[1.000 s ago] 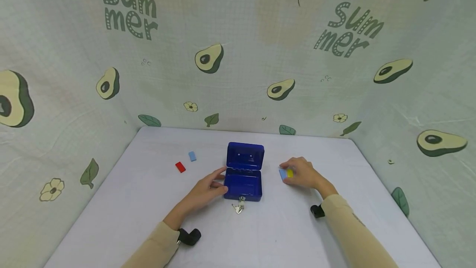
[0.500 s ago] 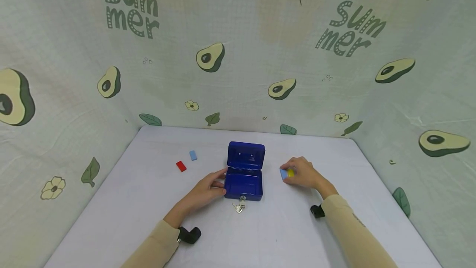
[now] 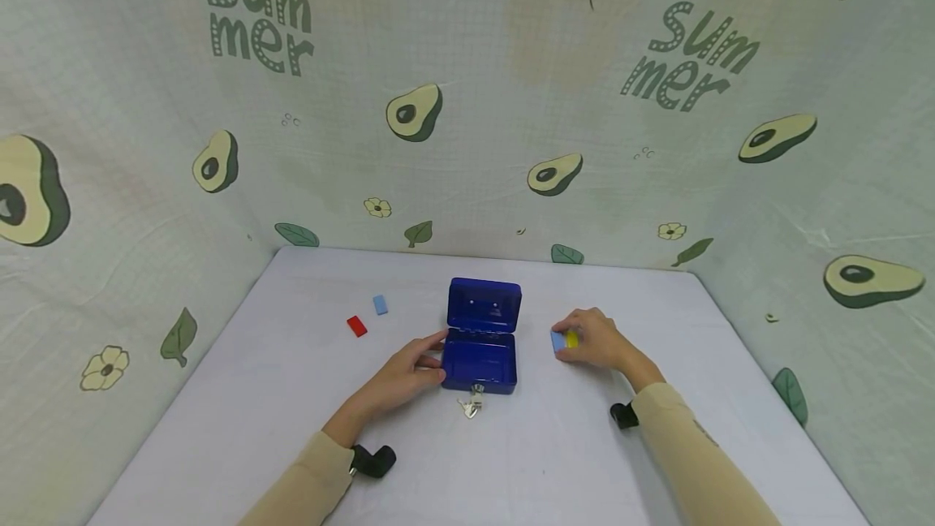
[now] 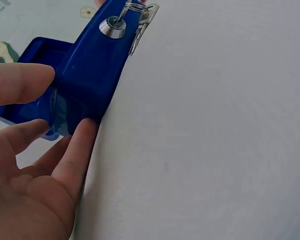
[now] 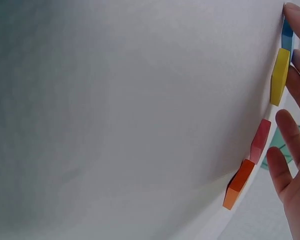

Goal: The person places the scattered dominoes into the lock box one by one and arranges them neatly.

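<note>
A dark blue metal cash box (image 3: 504,387) stands at mid-table with its lid (image 3: 484,305) raised and nothing visible inside. My left hand (image 3: 398,372) rests against its left side, fingers fairly straight, as the left wrist view also shows. To the right of the box, my right hand (image 3: 595,339) pinches a light blue block (image 3: 558,341) by its ends. A yellow block (image 5: 280,77) lies right beside the blue one, under the hand. In the right wrist view a red block (image 5: 260,141) and an orange block (image 5: 238,184) follow; the hand hides both in the head view.
Keys (image 3: 470,407) hang from the lock (image 4: 113,27) at the box's front. Left of the box lie another red block (image 3: 356,325) and another light blue block (image 3: 380,304). A printed cloth (image 3: 467,104) encloses the white table (image 3: 307,396) at the back and sides.
The left thumb has shifted slightly back from over the box's rim to its side. The right hand and the blocks stay put; the head view drifts slightly.
</note>
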{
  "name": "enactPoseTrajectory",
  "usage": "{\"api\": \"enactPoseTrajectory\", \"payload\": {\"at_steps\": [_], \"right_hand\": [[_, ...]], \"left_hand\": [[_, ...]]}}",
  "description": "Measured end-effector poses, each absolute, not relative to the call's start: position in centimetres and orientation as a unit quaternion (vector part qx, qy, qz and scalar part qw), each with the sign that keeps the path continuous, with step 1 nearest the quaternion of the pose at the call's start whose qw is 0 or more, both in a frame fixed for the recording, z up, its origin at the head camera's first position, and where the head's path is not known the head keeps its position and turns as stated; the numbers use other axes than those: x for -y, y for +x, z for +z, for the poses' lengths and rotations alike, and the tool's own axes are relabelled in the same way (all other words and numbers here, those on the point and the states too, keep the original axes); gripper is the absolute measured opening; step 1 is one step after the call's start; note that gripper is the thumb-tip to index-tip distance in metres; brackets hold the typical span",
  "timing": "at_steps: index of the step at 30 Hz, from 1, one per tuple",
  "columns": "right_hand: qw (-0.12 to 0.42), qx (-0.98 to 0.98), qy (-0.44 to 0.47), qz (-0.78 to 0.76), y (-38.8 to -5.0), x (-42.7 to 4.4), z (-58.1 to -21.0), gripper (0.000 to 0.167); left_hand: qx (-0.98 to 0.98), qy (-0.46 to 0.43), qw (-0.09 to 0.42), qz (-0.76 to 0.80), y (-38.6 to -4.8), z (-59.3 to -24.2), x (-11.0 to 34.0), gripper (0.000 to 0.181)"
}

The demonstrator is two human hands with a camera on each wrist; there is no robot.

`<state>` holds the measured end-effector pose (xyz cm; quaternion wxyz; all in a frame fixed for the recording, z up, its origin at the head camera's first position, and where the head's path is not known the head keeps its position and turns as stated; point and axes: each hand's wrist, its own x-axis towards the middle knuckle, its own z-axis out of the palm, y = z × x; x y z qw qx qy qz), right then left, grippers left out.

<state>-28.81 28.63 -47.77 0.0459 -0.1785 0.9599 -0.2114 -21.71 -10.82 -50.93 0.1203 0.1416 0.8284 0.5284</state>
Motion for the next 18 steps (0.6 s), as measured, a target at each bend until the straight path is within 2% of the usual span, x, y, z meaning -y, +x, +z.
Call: {"api": "enactPoseTrajectory", "payload": {"at_steps": [18], "right_hand": [[0.026,-0.955,-0.195,-0.22,-28.6,-28.59,-47.82,0.037]], "left_hand": [[-0.831,0.14,0.118,0.526,-21.29,-50.7,10.7,0.068]]}}
